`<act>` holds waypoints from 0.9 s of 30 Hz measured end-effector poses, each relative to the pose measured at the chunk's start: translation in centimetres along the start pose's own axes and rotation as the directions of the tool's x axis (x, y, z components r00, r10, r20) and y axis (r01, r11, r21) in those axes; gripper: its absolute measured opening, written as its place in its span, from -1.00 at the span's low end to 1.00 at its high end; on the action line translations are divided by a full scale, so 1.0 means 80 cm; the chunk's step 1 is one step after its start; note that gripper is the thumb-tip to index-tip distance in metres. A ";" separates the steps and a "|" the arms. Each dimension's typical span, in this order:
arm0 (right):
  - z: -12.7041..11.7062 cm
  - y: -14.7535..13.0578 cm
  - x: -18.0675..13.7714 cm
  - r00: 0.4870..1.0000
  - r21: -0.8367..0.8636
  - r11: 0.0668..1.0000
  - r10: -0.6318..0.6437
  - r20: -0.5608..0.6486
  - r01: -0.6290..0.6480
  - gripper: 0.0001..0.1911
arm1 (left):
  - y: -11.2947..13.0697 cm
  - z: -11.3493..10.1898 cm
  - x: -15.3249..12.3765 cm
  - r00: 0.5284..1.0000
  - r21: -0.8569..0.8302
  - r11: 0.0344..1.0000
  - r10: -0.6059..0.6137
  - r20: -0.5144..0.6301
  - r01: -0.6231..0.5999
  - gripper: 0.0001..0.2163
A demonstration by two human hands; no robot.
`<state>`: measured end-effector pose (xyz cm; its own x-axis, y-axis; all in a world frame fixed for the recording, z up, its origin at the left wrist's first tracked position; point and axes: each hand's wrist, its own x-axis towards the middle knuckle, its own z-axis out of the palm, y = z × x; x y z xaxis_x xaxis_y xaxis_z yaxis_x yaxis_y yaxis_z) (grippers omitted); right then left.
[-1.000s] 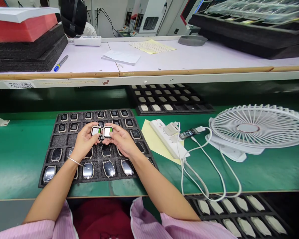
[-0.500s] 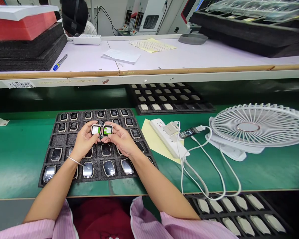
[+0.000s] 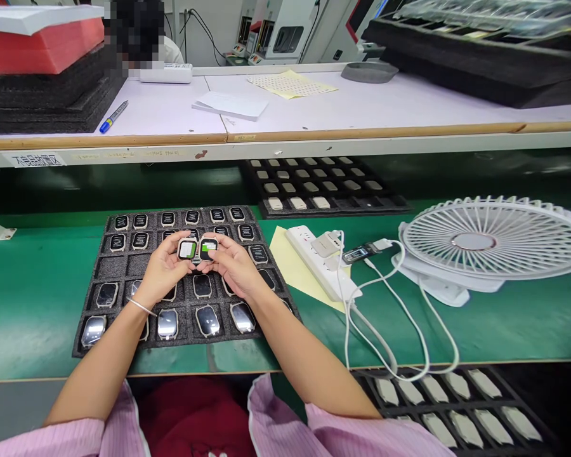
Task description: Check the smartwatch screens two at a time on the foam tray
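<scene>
My left hand (image 3: pixel 164 270) grips a small smartwatch body (image 3: pixel 187 249) with a lit white and green screen. My right hand (image 3: pixel 233 265) grips a second smartwatch body (image 3: pixel 208 248), its screen also lit, right beside the first. Both hands hover over a black foam tray (image 3: pixel 102 270) on the green bench. The tray's far rows hold watch bodies with dark screens showing text; the near rows hold several with blank reflective screens. Some pockets at the left are bare.
A white power strip (image 3: pixel 321 263) with cables lies on a yellow sheet right of the tray, beside a white desk fan (image 3: pixel 492 241). Another black tray (image 3: pixel 321 187) sits under the shelf. A further tray (image 3: pixel 461 409) is at the lower right. A person sits beyond the shelf.
The two watches stay held side by side; their screen contents have changed, and my hands shifted slightly up and right.
</scene>
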<state>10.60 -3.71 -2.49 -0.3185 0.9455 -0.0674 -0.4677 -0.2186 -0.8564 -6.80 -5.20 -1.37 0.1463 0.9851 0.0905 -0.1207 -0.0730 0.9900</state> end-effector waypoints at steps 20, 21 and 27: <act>0.003 -0.001 0.000 0.999 -0.016 0.999 0.051 0.001 -0.051 -0.66 | 0.009 0.004 0.000 0.990 0.045 0.997 -0.058 -0.125 0.064 -0.70; 0.004 -0.001 -0.001 0.999 -0.015 0.999 0.051 0.003 -0.051 -0.65 | 0.008 0.004 0.000 0.990 0.045 0.997 -0.056 -0.127 0.063 -0.69; 0.003 0.000 -0.003 1.000 -0.009 1.000 0.024 0.019 -0.024 -0.57 | 0.004 0.001 0.001 0.995 0.029 0.999 -0.020 -0.097 0.023 -0.60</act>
<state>10.47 -4.00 -2.30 -0.3453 0.9352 -0.0781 -0.4527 -0.2389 -0.8590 -6.73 -5.17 -1.05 0.0525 0.9968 0.0596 -0.0884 -0.0548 0.9946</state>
